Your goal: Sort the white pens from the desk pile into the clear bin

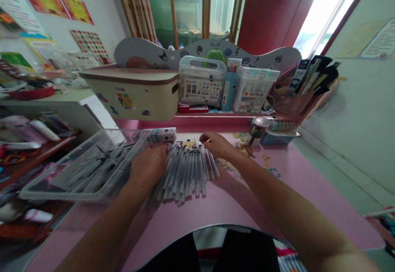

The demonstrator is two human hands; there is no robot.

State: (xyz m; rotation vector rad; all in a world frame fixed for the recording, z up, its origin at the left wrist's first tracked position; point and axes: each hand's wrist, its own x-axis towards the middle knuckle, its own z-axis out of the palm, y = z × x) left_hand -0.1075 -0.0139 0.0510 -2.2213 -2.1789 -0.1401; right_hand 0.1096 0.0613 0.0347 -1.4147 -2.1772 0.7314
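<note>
A spread bunch of clear-barrelled pens (185, 177) lies on the pink desk (247, 210), their dark-and-white tip ends pointing away from me. Over the left edge of the bunch rests my left hand (149, 164), seen from the back, so most of its fingers are hidden. My right hand (214, 144) is at the far right end of the bunch with its fingers curled together. What these fingers hold, if anything, is too small to make out. Left of my left hand, a clear plastic tray (61, 198) contains more pens (98, 165) lying loosely.
Behind the bunch lies a small white-and-teal box (162, 134). A can-shaped holder (257, 131) and a blue tin (277, 138) stand at the back right. On the raised shelf are a lidded cream bin (145, 99), clear marker cases (202, 84) and a pink pen holder (290, 99).
</note>
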